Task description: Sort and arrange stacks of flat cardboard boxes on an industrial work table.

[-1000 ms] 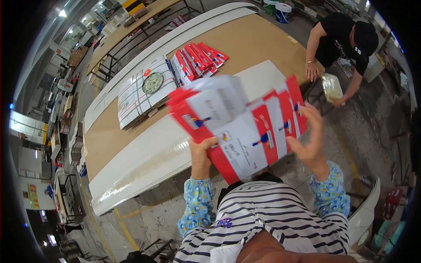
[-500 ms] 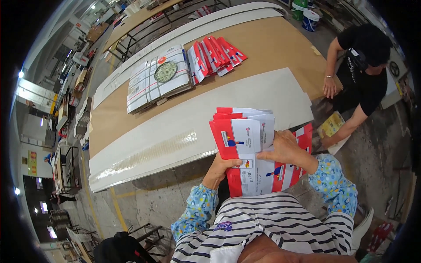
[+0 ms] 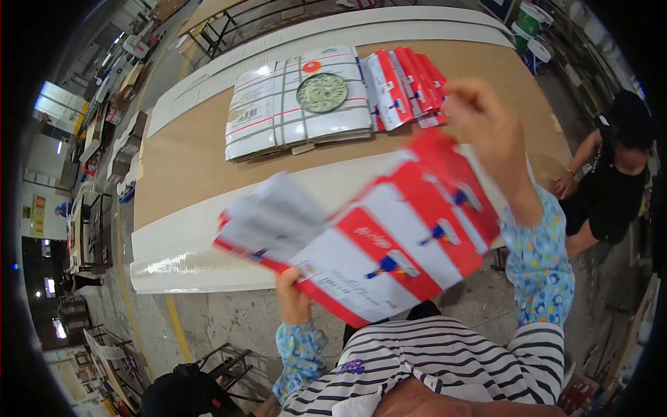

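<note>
Packaging [image 3: 379, 247], red-and-white and layered, spreads before the striped shirt [image 3: 451, 354], probably light, bendable and slippery, best pinched by its edges, as the left hand [image 3: 294, 297] does at lower left, though the blurred right hand's [image 3: 492, 135] grip cannot be told.

A green bucket [image 3: 527, 24] and a blue-and-white bucket [image 3: 536, 55] stand far right. A person in black [image 3: 611, 191] is at right. A yellow floor line [image 3: 178, 326] runs at left.

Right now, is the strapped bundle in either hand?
No, the strapped bundle lies on the table; the left hand holds red-and-white packaging.
</note>
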Available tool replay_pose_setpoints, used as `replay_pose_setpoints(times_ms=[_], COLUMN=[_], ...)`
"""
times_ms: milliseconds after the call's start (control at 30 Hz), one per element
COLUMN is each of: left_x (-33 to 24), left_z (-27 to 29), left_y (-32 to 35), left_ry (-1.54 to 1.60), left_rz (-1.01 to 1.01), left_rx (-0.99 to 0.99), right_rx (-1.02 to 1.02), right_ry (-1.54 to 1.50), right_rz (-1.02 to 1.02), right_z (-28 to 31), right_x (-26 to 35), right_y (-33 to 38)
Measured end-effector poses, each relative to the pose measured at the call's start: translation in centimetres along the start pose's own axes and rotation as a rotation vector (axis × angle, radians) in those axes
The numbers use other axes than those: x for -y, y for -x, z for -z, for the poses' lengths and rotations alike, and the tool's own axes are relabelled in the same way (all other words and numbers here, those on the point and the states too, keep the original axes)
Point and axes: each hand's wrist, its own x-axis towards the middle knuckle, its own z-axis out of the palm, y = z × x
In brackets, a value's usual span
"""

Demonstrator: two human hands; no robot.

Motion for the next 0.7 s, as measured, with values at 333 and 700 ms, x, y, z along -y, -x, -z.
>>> replay_pose_setpoints(times_ms=[333,700], left_x=[-14.6,-15.4], left_z=[27.4,28.2], left_y=[-20.5,-25.5], left_ry=[0.371,0.275], left_rz=[-0.376,-0.602], left_rx=[-0.264,-0.652], right_rx=[0.093,-0.161], right_ry=[-0.476,-0.089], right_rz=[-0.991,-1.128], right_z=[-46.7,-57.2], right_x=[-34.0,-36.4], right_y=[-15.9,-21.3])
